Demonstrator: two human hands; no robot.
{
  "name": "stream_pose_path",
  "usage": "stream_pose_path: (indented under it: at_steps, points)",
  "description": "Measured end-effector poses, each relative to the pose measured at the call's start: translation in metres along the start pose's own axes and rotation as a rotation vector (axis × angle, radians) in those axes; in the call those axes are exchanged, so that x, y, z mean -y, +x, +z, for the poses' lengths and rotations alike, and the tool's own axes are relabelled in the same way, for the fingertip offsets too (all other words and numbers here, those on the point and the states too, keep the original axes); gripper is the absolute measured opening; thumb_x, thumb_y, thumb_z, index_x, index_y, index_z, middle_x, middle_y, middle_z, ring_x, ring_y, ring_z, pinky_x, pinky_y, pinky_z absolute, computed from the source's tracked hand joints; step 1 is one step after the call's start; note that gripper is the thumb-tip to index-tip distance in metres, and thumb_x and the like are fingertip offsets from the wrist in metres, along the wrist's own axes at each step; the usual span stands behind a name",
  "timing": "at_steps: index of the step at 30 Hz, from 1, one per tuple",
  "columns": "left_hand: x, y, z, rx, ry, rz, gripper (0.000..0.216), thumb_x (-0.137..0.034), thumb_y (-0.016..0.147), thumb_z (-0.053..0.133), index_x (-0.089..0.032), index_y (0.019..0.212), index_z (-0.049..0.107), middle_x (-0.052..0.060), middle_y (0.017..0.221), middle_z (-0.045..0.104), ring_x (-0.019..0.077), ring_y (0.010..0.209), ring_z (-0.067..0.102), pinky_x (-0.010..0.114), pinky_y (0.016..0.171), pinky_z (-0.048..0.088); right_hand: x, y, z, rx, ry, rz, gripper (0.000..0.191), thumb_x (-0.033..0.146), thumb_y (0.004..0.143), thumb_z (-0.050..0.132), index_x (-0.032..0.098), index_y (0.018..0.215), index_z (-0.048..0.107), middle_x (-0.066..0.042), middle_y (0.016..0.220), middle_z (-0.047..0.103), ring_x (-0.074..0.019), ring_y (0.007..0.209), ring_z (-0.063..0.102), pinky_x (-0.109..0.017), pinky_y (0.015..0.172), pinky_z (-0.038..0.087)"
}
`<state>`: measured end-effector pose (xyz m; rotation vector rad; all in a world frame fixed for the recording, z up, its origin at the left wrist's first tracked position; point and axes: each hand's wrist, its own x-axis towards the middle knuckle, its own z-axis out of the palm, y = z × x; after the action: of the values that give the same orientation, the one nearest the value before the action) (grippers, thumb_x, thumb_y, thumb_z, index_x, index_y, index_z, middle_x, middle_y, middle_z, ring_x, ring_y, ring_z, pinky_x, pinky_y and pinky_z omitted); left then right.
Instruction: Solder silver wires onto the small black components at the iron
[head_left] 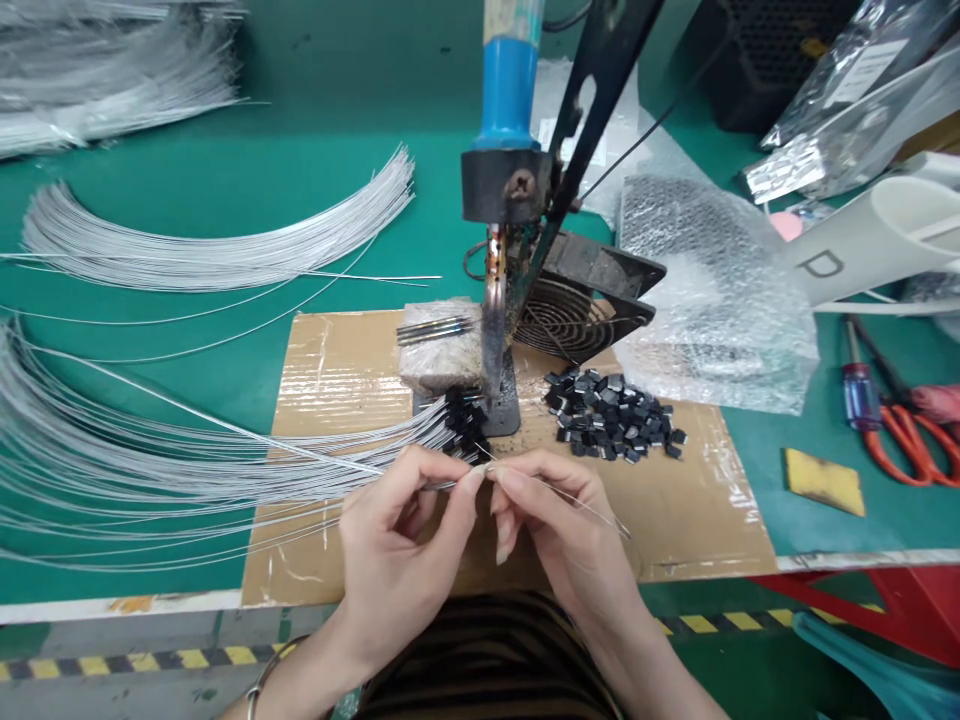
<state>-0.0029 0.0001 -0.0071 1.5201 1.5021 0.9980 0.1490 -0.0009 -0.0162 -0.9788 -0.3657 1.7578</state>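
My left hand (401, 545) and my right hand (551, 525) meet at the front of a taped cardboard sheet (330, 370). Both pinch the same thin silver wire (592, 510), fingertips almost touching; the wire's free end sticks out to the right past my right hand. Just beyond my fingers lies a fan of wires (225, 455) whose ends carry small black parts (465, 420). A loose pile of the same black parts (611, 415) lies to the right. A soldering iron with a blue handle (506, 90) hangs tip-down in a stand above them.
Bundles of bare silver wire (187, 245) curve over the green bench at left. A small fan (574, 315), bubble wrap (705, 290), red-handled scissors (904, 435), a yellow sponge (823, 482) and a white tube (870, 240) lie at right. The bench edge runs just below my hands.
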Motion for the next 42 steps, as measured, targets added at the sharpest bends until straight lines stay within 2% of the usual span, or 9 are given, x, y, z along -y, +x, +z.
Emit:
stream_pose_path:
  at_steps: [11,16,19,24,26,29,32,36,42]
  points:
    - [-0.003,-0.002,0.008,-0.037,-0.081,-0.039,0.005,-0.02,0.094,0.072,-0.019,0.089,0.071,-0.001,0.068,0.073,0.0101,0.053,0.063,0.018,0.049,0.048,-0.016,-0.002,0.008,-0.108,0.114,-0.058,0.01,0.029,0.079,0.089,0.02,0.081,0.087,-0.001,0.067,0.077,-0.0088,0.046,0.064,-0.019,0.049,0.061]
    - [-0.005,0.001,0.009,-0.037,-0.122,-0.077,0.006,-0.022,0.093,0.074,-0.02,0.088,0.072,-0.001,0.071,0.075,0.0096,0.055,0.064,0.017,0.05,0.047,-0.015,-0.005,0.004,-0.098,0.023,-0.089,0.012,0.034,0.083,0.087,0.022,0.086,0.087,-0.003,0.072,0.08,-0.011,0.051,0.068,-0.02,0.051,0.061]
    - [-0.008,0.003,0.007,-0.106,-0.094,-0.133,0.007,-0.022,0.091,0.075,-0.019,0.084,0.074,0.0,0.07,0.072,0.0086,0.057,0.06,0.016,0.05,0.044,-0.004,-0.011,-0.012,-0.162,-0.232,-0.212,0.014,0.037,0.091,0.081,0.024,0.094,0.087,-0.004,0.078,0.08,-0.0127,0.055,0.07,-0.023,0.053,0.061]
    - [-0.004,0.006,0.003,-0.071,-0.092,-0.143,0.006,-0.025,0.092,0.075,-0.02,0.09,0.077,0.0,0.071,0.07,0.0083,0.057,0.056,0.017,0.05,0.042,0.017,-0.015,-0.051,-0.562,-1.028,-0.634,0.009,0.031,0.093,0.079,0.023,0.095,0.083,-0.003,0.081,0.072,-0.0128,0.059,0.063,-0.028,0.058,0.056]
    - [-0.002,0.006,0.002,-0.054,-0.079,-0.14,0.007,-0.026,0.092,0.075,-0.02,0.09,0.077,0.001,0.073,0.071,0.0084,0.058,0.056,0.017,0.051,0.042,0.019,-0.013,-0.062,-0.557,-1.292,-0.721,0.011,0.03,0.093,0.078,0.021,0.1,0.082,-0.003,0.081,0.071,-0.0144,0.063,0.062,-0.03,0.063,0.055]
    - [0.0,0.005,0.001,-0.061,-0.061,-0.113,0.007,-0.027,0.092,0.076,-0.021,0.089,0.077,0.0,0.073,0.07,0.008,0.057,0.056,0.017,0.053,0.043,0.016,-0.008,-0.069,-0.514,-1.458,-0.791,0.009,0.026,0.095,0.075,0.021,0.1,0.079,-0.002,0.079,0.07,-0.0155,0.067,0.063,-0.031,0.068,0.056]
    - [0.0,0.005,0.0,-0.062,-0.049,-0.086,0.005,-0.026,0.092,0.076,-0.022,0.088,0.076,-0.001,0.072,0.07,0.0079,0.056,0.056,0.018,0.052,0.042,0.012,-0.006,-0.069,-0.52,-1.413,-0.728,0.008,0.028,0.094,0.075,0.021,0.092,0.078,0.001,0.071,0.066,-0.0133,0.06,0.06,-0.027,0.063,0.056]
    - [-0.001,0.005,-0.001,-0.042,-0.029,-0.071,0.004,-0.025,0.092,0.075,-0.022,0.088,0.076,-0.001,0.071,0.069,0.0079,0.055,0.054,0.019,0.052,0.04,0.011,-0.01,-0.066,-0.572,-1.13,-0.518,0.015,0.036,0.088,0.081,0.021,0.09,0.079,0.002,0.066,0.07,-0.0115,0.05,0.062,-0.022,0.049,0.054]
    - [0.0,0.005,-0.003,-0.022,0.0,-0.066,0.006,-0.026,0.094,0.074,-0.022,0.091,0.077,0.0,0.074,0.072,0.0091,0.058,0.056,0.02,0.053,0.041,0.016,-0.016,-0.05,-0.474,-0.72,-0.479,0.011,0.029,0.086,0.085,0.023,0.092,0.079,0.0,0.077,0.078,-0.0127,0.064,0.074,-0.019,0.064,0.063]
